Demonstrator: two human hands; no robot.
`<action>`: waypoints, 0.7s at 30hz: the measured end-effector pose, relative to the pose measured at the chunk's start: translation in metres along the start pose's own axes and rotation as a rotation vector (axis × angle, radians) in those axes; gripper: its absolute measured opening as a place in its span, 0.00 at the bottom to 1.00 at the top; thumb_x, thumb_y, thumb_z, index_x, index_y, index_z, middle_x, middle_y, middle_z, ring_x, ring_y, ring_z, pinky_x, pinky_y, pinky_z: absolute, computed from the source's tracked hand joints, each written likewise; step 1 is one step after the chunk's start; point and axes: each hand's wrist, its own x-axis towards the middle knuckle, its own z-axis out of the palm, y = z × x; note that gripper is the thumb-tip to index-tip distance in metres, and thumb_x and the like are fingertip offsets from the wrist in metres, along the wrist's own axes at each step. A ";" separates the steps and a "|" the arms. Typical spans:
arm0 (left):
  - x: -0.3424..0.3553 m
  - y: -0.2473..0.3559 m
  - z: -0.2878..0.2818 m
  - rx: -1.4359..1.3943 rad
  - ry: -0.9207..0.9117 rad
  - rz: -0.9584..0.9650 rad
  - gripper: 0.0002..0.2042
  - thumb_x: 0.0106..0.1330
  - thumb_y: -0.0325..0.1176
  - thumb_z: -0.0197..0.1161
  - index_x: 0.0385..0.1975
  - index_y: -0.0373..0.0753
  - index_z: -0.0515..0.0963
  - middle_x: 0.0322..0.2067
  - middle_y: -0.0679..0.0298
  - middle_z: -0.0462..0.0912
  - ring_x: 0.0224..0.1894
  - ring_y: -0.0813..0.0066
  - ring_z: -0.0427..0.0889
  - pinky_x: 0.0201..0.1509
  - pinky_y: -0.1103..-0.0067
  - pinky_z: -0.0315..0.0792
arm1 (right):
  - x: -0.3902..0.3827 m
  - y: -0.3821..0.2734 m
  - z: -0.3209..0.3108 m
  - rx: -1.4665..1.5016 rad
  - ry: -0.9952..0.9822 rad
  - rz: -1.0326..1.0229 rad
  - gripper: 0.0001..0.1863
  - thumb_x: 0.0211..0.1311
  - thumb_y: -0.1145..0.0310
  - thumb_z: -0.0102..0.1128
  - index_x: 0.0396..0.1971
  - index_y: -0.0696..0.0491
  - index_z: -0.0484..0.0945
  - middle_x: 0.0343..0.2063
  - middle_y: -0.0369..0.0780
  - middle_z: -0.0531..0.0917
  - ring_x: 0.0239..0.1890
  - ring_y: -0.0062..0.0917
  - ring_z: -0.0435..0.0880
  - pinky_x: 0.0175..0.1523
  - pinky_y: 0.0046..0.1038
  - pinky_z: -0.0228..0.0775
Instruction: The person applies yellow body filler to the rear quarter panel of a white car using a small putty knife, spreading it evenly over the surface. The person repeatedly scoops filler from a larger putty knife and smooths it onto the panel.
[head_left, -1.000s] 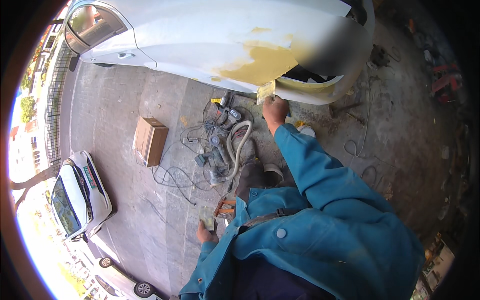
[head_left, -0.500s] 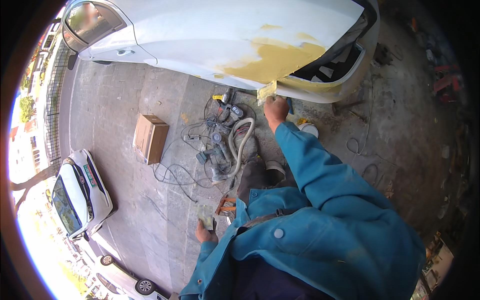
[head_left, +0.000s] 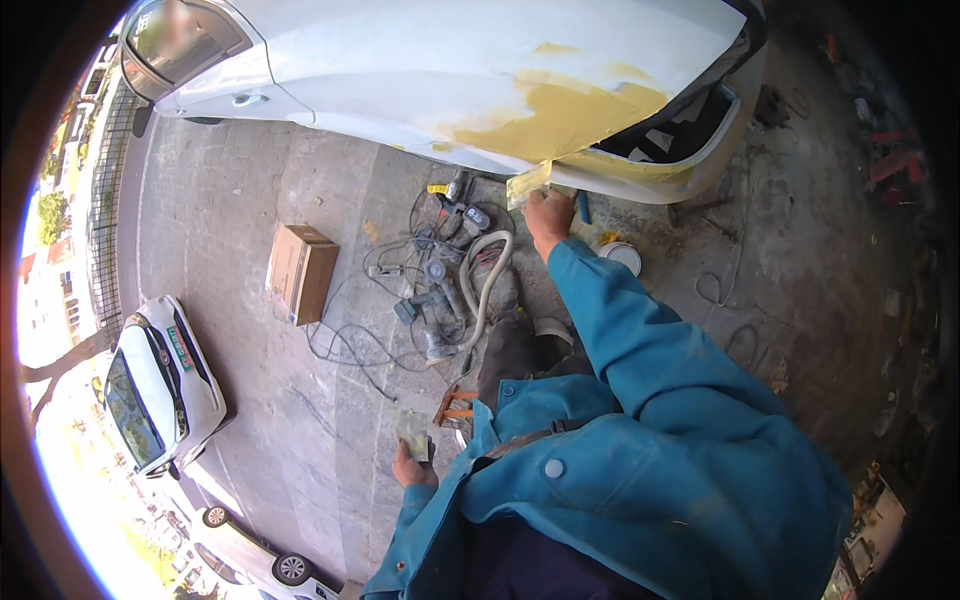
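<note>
My right hand (head_left: 551,218) is closed around a flat, yellow-smeared putty spreader (head_left: 529,186). The spreader's far edge lies at the lower rim of the white car's panel (head_left: 400,70); whether it touches cannot be made out. Yellow filler (head_left: 560,115) covers a broad, uneven patch of that panel, with smaller smears around it, beside the dark lamp opening. Low on the left, my left hand (head_left: 410,466) grips a second flat, putty-stained spreader (head_left: 412,430), held away from the car. Its lower part is hidden by my fingers.
On the ground between me and the car lie power tools (head_left: 430,300) with tangled cords and a pale hose (head_left: 485,290). A cardboard box (head_left: 303,273) stands to their left. A white-rimmed can (head_left: 622,258) sits under my right forearm. Another white car (head_left: 165,385) is parked far left.
The right hand and its spreader have shifted slightly left of the filler patch's lower edge. The car appears a little further right in view. My left hand stays nearly still.
</note>
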 end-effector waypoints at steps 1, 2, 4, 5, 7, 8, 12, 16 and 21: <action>-0.001 0.002 0.003 0.005 -0.002 0.002 0.20 0.80 0.43 0.58 0.63 0.35 0.77 0.50 0.54 0.88 0.45 0.52 0.91 0.44 0.57 0.87 | 0.002 0.002 0.002 0.080 -0.023 0.035 0.16 0.65 0.66 0.62 0.45 0.61 0.86 0.36 0.54 0.90 0.37 0.49 0.90 0.47 0.45 0.83; -0.001 0.004 0.006 0.011 -0.006 0.003 0.21 0.80 0.43 0.58 0.63 0.35 0.77 0.50 0.54 0.88 0.44 0.52 0.91 0.44 0.57 0.87 | 0.005 0.005 0.002 0.159 -0.044 0.070 0.15 0.65 0.66 0.62 0.45 0.61 0.86 0.36 0.52 0.91 0.35 0.45 0.91 0.45 0.43 0.83; 0.002 0.002 -0.008 0.004 0.002 0.008 0.21 0.80 0.42 0.59 0.63 0.34 0.77 0.50 0.54 0.88 0.44 0.52 0.91 0.44 0.57 0.87 | -0.011 -0.015 0.009 0.364 -0.145 0.211 0.14 0.66 0.67 0.62 0.43 0.61 0.87 0.33 0.47 0.90 0.31 0.35 0.90 0.41 0.39 0.84; 0.003 0.001 -0.016 0.000 0.005 0.010 0.21 0.80 0.42 0.59 0.63 0.34 0.77 0.50 0.55 0.88 0.44 0.52 0.91 0.44 0.57 0.87 | -0.021 -0.027 0.008 0.465 -0.196 0.283 0.14 0.66 0.67 0.62 0.43 0.61 0.87 0.32 0.44 0.90 0.29 0.30 0.90 0.39 0.38 0.84; 0.003 0.002 -0.010 0.004 0.006 -0.002 0.21 0.80 0.42 0.59 0.63 0.33 0.77 0.50 0.54 0.88 0.45 0.53 0.91 0.45 0.58 0.87 | -0.026 -0.031 -0.003 0.414 -0.407 0.280 0.13 0.69 0.68 0.61 0.45 0.59 0.87 0.33 0.41 0.89 0.30 0.26 0.89 0.38 0.32 0.84; 0.002 0.003 -0.007 0.006 0.006 -0.008 0.21 0.80 0.42 0.59 0.63 0.32 0.77 0.50 0.54 0.88 0.45 0.53 0.91 0.45 0.58 0.87 | -0.029 -0.033 -0.010 0.386 -0.512 0.279 0.13 0.70 0.68 0.60 0.46 0.58 0.87 0.34 0.40 0.89 0.31 0.24 0.88 0.37 0.29 0.85; -0.002 0.009 0.028 -0.033 -0.083 0.058 0.23 0.80 0.41 0.60 0.64 0.28 0.76 0.51 0.51 0.88 0.46 0.53 0.91 0.48 0.60 0.87 | -0.065 -0.033 -0.053 -0.091 -0.708 -0.182 0.18 0.64 0.62 0.63 0.45 0.63 0.85 0.32 0.53 0.89 0.35 0.43 0.90 0.45 0.45 0.80; -0.028 0.031 0.112 -0.057 -0.402 0.099 0.21 0.81 0.38 0.59 0.62 0.24 0.76 0.53 0.50 0.87 0.49 0.54 0.90 0.51 0.60 0.86 | -0.103 -0.032 -0.097 -0.094 -0.840 -0.314 0.23 0.67 0.59 0.66 0.53 0.62 0.84 0.44 0.59 0.88 0.49 0.54 0.88 0.55 0.46 0.79; -0.073 0.031 0.209 -0.177 -0.680 0.072 0.21 0.82 0.38 0.58 0.62 0.23 0.76 0.54 0.50 0.86 0.51 0.54 0.89 0.53 0.58 0.85 | -0.140 -0.080 -0.158 -0.075 -0.950 -0.547 0.23 0.69 0.60 0.66 0.55 0.62 0.83 0.51 0.55 0.88 0.55 0.53 0.86 0.60 0.43 0.79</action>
